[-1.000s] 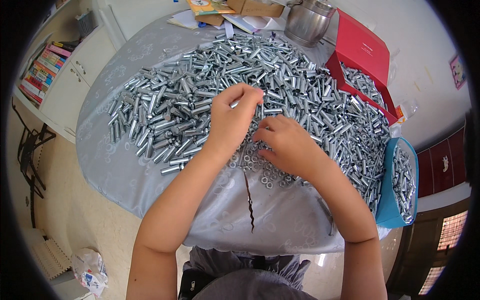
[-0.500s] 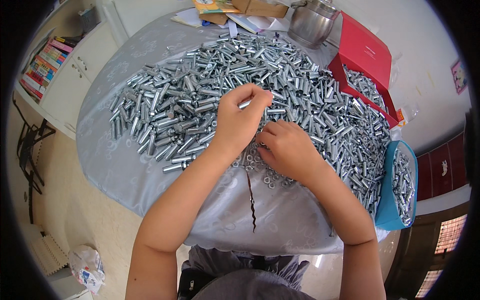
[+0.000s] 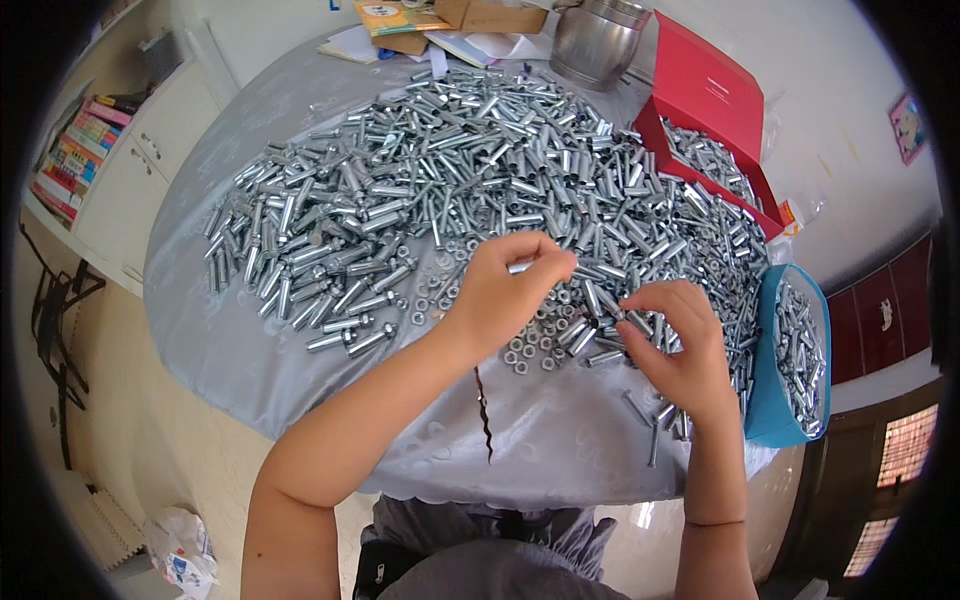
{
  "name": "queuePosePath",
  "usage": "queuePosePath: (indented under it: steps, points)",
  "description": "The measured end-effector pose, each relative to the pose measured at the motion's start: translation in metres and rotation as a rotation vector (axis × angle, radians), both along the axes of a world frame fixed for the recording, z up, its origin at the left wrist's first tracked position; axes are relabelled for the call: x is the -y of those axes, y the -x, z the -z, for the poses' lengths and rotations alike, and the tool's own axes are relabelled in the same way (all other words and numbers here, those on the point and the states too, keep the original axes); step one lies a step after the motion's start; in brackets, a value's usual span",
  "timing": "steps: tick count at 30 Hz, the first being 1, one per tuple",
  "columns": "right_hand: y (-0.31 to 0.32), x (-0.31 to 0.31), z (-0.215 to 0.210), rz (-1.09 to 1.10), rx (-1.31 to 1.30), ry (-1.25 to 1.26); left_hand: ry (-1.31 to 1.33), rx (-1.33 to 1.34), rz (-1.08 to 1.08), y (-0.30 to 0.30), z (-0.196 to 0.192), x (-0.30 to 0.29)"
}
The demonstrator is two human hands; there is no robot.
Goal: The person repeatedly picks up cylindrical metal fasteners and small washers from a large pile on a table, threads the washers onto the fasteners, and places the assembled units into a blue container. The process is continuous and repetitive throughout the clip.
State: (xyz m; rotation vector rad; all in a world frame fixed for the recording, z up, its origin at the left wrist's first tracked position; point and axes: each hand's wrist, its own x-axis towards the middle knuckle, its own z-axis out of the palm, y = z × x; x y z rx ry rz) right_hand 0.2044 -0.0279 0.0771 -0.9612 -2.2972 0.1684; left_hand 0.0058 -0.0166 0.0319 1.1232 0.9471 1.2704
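Note:
A big heap of silvery bolts, tube-like metal sleeves and hex nuts (image 3: 521, 352) covers much of the table. Over its near side, my left hand (image 3: 512, 290) is closed around a shiny metal sleeve (image 3: 520, 267), part of which shows between the fingers. To its right my right hand (image 3: 680, 345) has thumb and forefinger brought together at the edge of the pile; what sits between the tips is too small to make out. Several loose sleeves (image 3: 577, 335) lie just left of those fingertips. Assembled sleeve bolts (image 3: 371, 340) lie at the heap's left front.
An open red box (image 3: 752, 190) and a blue container (image 3: 765, 350), both holding metal parts, stand on the right. A steel pot (image 3: 597, 45) and papers are at the back. A dark wavy strip (image 3: 484, 410) lies on the grey tablecloth (image 3: 560, 440) in front.
My left hand has moved right and nearer to me, still closed on the sleeve. My right hand has moved right, away from the nuts. The view has shifted slightly.

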Motion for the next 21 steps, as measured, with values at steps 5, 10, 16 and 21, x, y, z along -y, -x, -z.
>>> queuePosePath:
  steps: [5,10,16,21]
  points:
    - [-0.011,0.002,0.014,-0.072,-0.167,-0.051,0.094,0.021,0.205,-0.012,0.000,0.013]
    - [-0.011,0.007,0.024,-0.095,-0.223,-0.020,0.052,-0.033,0.398,-0.015,0.001,0.017]
    - [-0.014,0.007,0.029,-0.153,-0.220,-0.014,-0.053,-0.080,0.368,-0.022,0.003,0.021]
    - [-0.014,0.009,0.026,-0.156,-0.222,-0.029,-0.080,-0.094,0.373,-0.025,0.006,0.021]
